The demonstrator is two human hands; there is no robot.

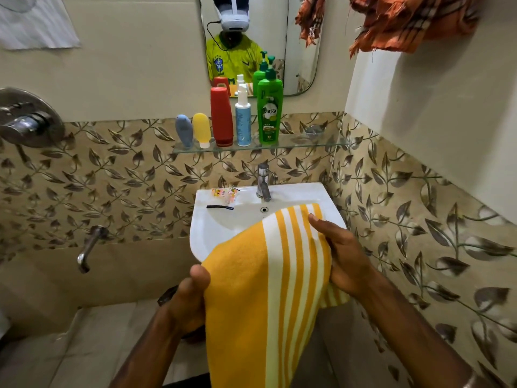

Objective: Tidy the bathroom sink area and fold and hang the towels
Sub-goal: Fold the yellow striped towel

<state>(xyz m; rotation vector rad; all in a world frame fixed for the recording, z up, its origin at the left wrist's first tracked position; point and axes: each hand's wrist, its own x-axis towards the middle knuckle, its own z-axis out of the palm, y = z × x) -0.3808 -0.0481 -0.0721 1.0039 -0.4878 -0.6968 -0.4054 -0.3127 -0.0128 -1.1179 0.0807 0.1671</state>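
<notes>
Two hands: both on the yellow striped towel (268, 292), held up in front of the sink (223, 222) so it hangs down toward the floor.
Left hand (186, 301): pinching the plain yellow edge, thumb pressed on top of the cloth, the other fingers curled under it as far as I can tell.
Right hand (340, 257): clamped on the striped side, thumb lying along the white and yellow stripes, fingers tucked behind the fabric so I can't see them.
Towel position: upper end drapes over the front right part of the sink, rest hangs between the arms, looks like it's already doubled over once.
Step in hand: I'd say the folding bit, mid-fold, getting the edges lined up.
Next move, my guess: bring the two held edges together evenly, keep the stripes square, then find somewhere to hang it. No bare rail shows from here.
Other towels: orange checked cloth (402, 23) bunched up top right, white cloth (36, 23) on the wall top left, both probably need sorting too.
Sink leftovers: small wrappers (225, 194) and a dark strip (220, 207) on the sink's back left ledge, near the tap (263, 182). Looks like they need binning.
Shelf: glass shelf (307, 142) under the mirror (246, 46) has five bottles lined up short to tall, green pump bottle (269, 107) at the right end. Looks tidy enough.
</notes>
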